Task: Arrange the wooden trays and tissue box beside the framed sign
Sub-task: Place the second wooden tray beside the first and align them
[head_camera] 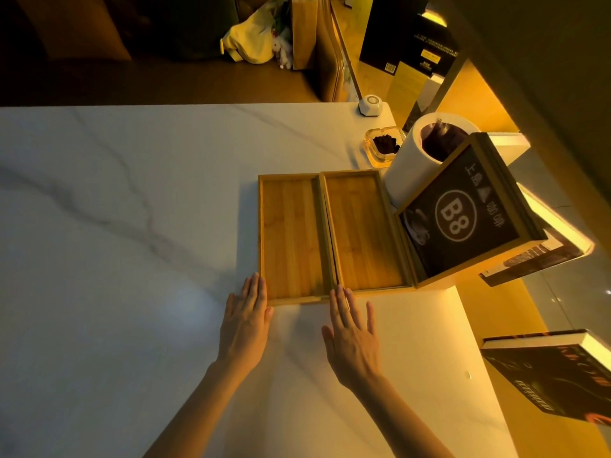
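Hands (246,317) (352,338) lie flat, fingers spread, empty, against rectangular bamboo trays (291,239).

white cylinder (410,166): base hidden behind framed sign (463,213) | book (555,378): cut off, lower right | upper left: too dark

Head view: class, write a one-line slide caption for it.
Both hands, left hand and right hand, lie flat at the near edges of two wooden trays set side by side against the framed sign.

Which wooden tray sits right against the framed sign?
The right-hand rectangular wooden tray; its right edge meets the black framed B8 sign, while the left tray lies one further away.
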A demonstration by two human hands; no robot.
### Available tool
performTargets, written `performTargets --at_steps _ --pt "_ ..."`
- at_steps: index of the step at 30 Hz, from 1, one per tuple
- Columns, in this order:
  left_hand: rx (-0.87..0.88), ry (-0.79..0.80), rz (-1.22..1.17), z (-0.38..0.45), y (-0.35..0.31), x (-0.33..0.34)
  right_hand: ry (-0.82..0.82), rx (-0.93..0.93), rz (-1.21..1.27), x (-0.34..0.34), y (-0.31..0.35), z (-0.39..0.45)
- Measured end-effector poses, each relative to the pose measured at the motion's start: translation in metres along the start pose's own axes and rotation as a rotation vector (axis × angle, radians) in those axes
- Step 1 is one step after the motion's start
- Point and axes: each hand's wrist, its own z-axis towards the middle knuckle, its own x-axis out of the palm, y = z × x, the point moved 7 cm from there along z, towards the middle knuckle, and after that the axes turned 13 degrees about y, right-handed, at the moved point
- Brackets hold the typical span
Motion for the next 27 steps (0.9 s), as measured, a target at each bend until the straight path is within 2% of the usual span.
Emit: performTargets --at_steps 27 --pt "0.015 0.051 -0.089 0.0026 -0.0049 0.0082 -0.096 0.009 0.012 -0.0024 0.0034 0.0023"
